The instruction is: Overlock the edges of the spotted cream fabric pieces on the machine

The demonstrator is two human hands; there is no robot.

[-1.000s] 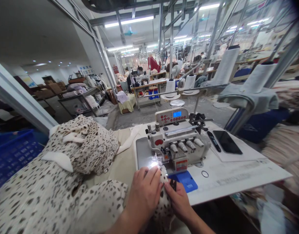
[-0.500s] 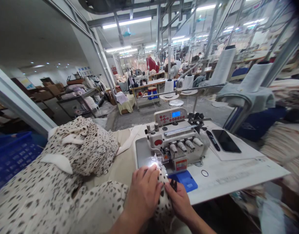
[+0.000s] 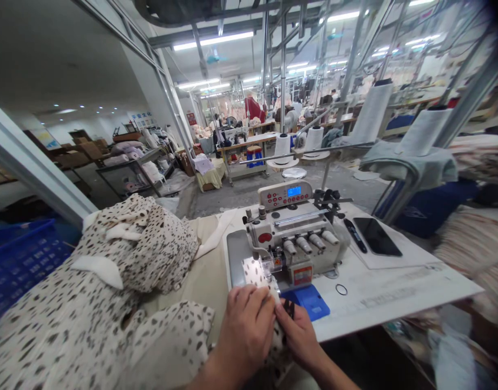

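A cream fabric with dark spots (image 3: 259, 273) is fed under the presser foot of a white overlock sewing machine (image 3: 292, 233), lit by the machine's small lamp. My left hand (image 3: 249, 330) pinches a fold of this fabric just in front of the foot. Right beside it, my right hand (image 3: 300, 336) grips the same fabric, its fingers near a blue plate (image 3: 309, 302) at the machine's base. A large heap of the spotted cloth (image 3: 90, 287) spreads left of my hands, and the needle area is partly hidden by the fabric.
The machine stands on a white table (image 3: 395, 298) with a black phone (image 3: 377, 236), a dark slim case (image 3: 355, 235) and a small black ring (image 3: 341, 290). White thread cones (image 3: 283, 145) stand behind it. A blue crate (image 3: 21, 260) sits at far left, with other workstations beyond.
The spotted fabric now lies further out on the machine bed, left of the foot. My left hand has slid slightly right and down, away from the lamp; my right hand has barely moved.
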